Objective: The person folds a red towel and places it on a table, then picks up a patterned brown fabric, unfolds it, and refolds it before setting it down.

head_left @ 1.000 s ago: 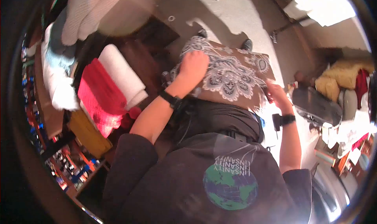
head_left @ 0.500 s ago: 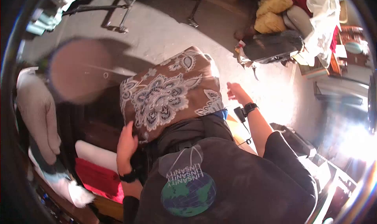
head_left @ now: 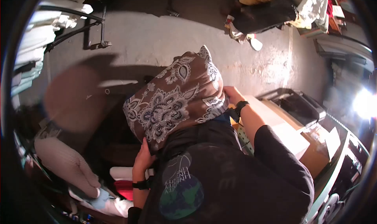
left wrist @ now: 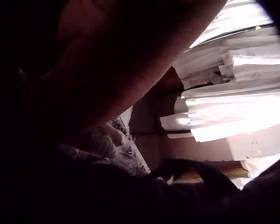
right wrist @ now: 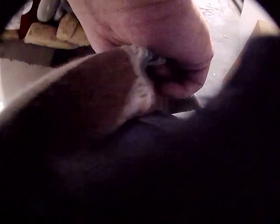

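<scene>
A brown cushion [head_left: 165, 110] with white and dark floral patterns lies across the person's lap in the head view, its far right corner raised to a point. At its right edge the right hand [head_left: 233, 94] grips the fabric; in the right wrist view that hand [right wrist: 177, 51] has its fingers curled over the cushion's edge [right wrist: 140, 88]. The left hand [head_left: 144, 155] touches the near left corner, its fingers partly hidden there. Deep shadow covers the left hand [left wrist: 88, 28] in the left wrist view, with patterned fabric [left wrist: 126, 149] below the arm.
Boxes [head_left: 275, 118] and a black case [head_left: 294, 106] stand to the right. White cloths [head_left: 37, 47] hang by a metal rack [head_left: 103, 31] at the upper left. Beige knit fabric [head_left: 63, 157] and a red cloth [head_left: 123, 188] are at the lower left. Beyond the cushion is grey floor [head_left: 137, 35].
The view has swung round. The right hand has come from beside the cushion onto its right edge, and the far right part now bulges up. The left hand went from the top to the near left corner.
</scene>
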`<state>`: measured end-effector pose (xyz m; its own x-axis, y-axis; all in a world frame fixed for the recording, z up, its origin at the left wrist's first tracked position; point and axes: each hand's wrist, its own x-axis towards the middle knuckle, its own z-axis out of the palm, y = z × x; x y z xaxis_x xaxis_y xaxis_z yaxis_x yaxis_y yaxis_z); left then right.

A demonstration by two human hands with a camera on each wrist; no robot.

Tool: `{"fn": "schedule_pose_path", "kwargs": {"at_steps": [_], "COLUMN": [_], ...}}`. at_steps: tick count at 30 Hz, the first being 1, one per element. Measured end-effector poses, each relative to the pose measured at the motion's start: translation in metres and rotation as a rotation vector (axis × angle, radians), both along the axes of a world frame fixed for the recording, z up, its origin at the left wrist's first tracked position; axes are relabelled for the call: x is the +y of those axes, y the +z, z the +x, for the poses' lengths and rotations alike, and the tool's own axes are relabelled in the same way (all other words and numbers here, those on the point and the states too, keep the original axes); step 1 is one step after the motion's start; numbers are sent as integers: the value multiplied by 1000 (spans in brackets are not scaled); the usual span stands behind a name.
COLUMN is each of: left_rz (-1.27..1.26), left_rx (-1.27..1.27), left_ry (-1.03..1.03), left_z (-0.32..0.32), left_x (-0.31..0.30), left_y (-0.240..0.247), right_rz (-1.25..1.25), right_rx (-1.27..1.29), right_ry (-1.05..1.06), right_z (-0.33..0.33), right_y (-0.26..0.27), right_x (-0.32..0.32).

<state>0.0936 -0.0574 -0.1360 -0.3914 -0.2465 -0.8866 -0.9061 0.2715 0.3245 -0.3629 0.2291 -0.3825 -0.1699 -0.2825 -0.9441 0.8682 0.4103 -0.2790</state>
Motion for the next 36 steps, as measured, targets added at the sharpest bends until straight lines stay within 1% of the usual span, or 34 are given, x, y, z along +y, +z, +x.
{"fn": "schedule_pose_path", "kwargs": {"at_steps": [1, 2, 3, 4, 5, 6, 8, 9, 10, 11, 12, 13, 14, 16, 19, 20, 22, 24, 26, 27, 28, 30, 31, 32, 33, 34, 36], "left_rz": [3, 20, 80, 135, 157, 158, 225, 219, 203, 193, 138, 86, 16, -46, -99, -116, -76, -83, -81, -136, -189, -206, -224, -242, -243, -243, -199], "left_rx": [21, 18, -18, -49, -151, -141, -123, -117, -155, -200, -170, -170, -155, -136, -95, -88, -39, -55, -70, -83, -96, -61, -58, -57, -85, -85, -158], "left_ry": [-26, -46, -20, 14, 11, 13, 53, 58, -59, -179, -263, -299, -327, -331, -157, -165, -110, -131, -144, -188, -230, -246, -275, -303, -306, -296, -305], "left_z": [2, 0, -5, -11, -29, -35, -37, -40, -46, -47, -36, -36, -41, -36, -31, -26, -16, -23, -32, -35, -39, -48, -53, -58, -52, -55, -63], "left_x": [-9, -22, -35, -47, -59, -66, -71, -73, -75, -72, -64, -56, -51, -35, -23, -23, -23, -24, -25, -25, -25, -26, -25, -23, -25, -23, -19], "left_y": [0, 5, 8, 10, 21, 22, 14, 5, -7, -21, -40, -43, -45, -43, -39, -43, -51, -43, -37, -35, -33, -19, -12, -8, -18, -17, -4], "right_rz": [23, 48, 65, 174, 278, 345, 211, 189, 165, 225, 297, 195, 136, 42, -8, -20, 39, 30, 138, 152, 149, -20, 88, 89, 36, -16, 3], "right_rx": [22, 47, 49, 200, 355, 461, 486, 568, 650, 844, 1022, 1050, 1010, 975, 1048, 1052, 1017, 755, 598, 547, 488, 680, 409, 321, 249, 175, 190], "right_ry": [-66, -128, -143, -143, -138, -224, -355, -352, -353, -223, -91, -166, -270, -433, -421, -438, -209, 0, 308, 410, 435, 504, 221, 171, 111, 52, 50], "right_z": [-5, -11, -13, -19, -27, -33, -51, -60, -66, -70, -70, -67, -61, -48, -35, -34, -37, -36, -22, -15, -6, 6, 15, 18, 19, 19, 20], "right_y": [26, 67, 89, 109, 120, 127, 140, 146, 150, 143, 137, 136, 136, 135, 143, 143, 138, 138, 145, 142, 138, 94, 96, 96, 81, 66, 68], "right_x": [-9, -24, -32, -40, -46, -46, -33, -31, -29, -25, -16, -14, -12, -10, -14, -9, -3, 0, -2, -3, -3, 22, 19, 20, 30, 41, 39]}}
